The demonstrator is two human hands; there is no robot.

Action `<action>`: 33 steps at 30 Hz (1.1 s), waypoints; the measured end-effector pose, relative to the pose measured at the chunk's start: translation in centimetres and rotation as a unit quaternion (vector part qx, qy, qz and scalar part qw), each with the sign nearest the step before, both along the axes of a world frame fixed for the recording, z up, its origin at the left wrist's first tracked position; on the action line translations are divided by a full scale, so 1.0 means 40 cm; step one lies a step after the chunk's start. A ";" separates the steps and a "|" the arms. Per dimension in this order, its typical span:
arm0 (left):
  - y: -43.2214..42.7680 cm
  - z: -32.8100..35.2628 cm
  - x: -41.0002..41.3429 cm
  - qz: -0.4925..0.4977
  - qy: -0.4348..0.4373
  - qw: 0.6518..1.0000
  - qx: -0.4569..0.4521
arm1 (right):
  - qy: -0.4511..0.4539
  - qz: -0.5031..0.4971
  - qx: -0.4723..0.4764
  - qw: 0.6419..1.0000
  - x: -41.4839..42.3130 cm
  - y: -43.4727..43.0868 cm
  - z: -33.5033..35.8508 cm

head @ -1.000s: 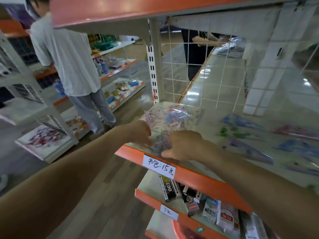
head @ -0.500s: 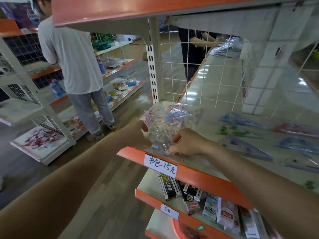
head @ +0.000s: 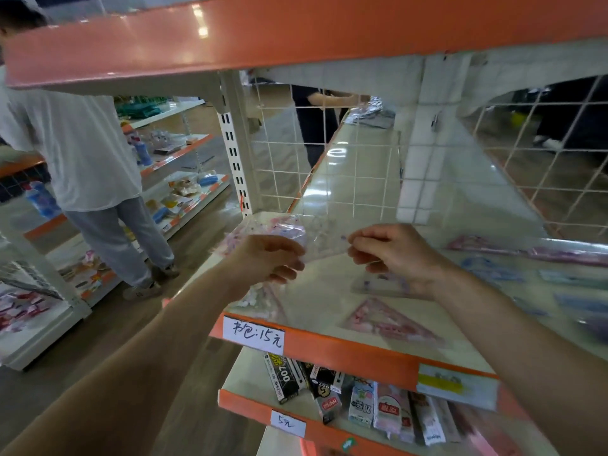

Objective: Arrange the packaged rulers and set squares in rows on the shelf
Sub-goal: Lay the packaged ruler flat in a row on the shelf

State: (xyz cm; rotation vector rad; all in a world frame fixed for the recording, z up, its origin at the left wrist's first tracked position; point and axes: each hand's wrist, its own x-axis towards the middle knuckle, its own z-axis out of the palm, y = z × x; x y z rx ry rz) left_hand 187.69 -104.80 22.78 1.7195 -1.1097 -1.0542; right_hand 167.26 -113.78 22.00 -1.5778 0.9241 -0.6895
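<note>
Above the white shelf with its orange front edge, my left hand and my right hand each pinch one clear plastic packet lifted between them. Behind my left hand lies a pile of clear pink-printed packets at the shelf's left end. A pink set square packet lies flat near the front edge under my right wrist. More packets, pink and blue, lie blurred in rows further right.
A white wire grid backs the shelf and an orange-edged shelf hangs overhead. The lower shelf holds boxed stationery. A person in a white shirt stands in the aisle at left; another person stands behind the grid.
My hands have risen from the packet pile and drawn apart, lifting one clear packet between them. The view has moved closer to the shelf.
</note>
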 end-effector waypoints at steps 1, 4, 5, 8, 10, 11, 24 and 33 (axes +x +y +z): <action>-0.018 0.003 -0.033 -0.004 0.011 1.000 -0.010 | -0.012 -0.022 0.008 1.000 -0.033 -0.006 0.003; -0.070 0.016 -0.123 -0.009 0.037 0.999 -0.036 | -0.026 -0.085 0.011 0.996 -0.131 -0.016 0.015; -0.086 0.020 -0.150 -0.016 0.038 0.998 -0.041 | -0.024 -0.101 0.006 0.995 -0.161 -0.019 0.018; -0.122 0.025 -0.226 -0.036 0.023 0.998 -0.042 | -0.010 -0.154 0.001 0.988 -0.240 -0.023 0.017; -0.139 0.020 -0.272 -0.037 0.031 0.998 -0.043 | -0.014 -0.179 0.004 0.984 -0.285 -0.021 0.013; -0.145 0.018 -0.295 -0.031 0.040 0.998 -0.048 | -0.020 -0.187 0.006 0.982 -0.307 -0.020 0.009; -0.156 -0.004 -0.533 -0.009 0.308 0.951 -0.035 | -0.043 -0.393 -0.253 0.883 -0.392 0.032 -0.053; -0.115 -0.038 -0.579 -0.048 0.363 0.928 -0.068 | 0.037 -0.313 -0.349 0.883 -0.344 0.099 -0.114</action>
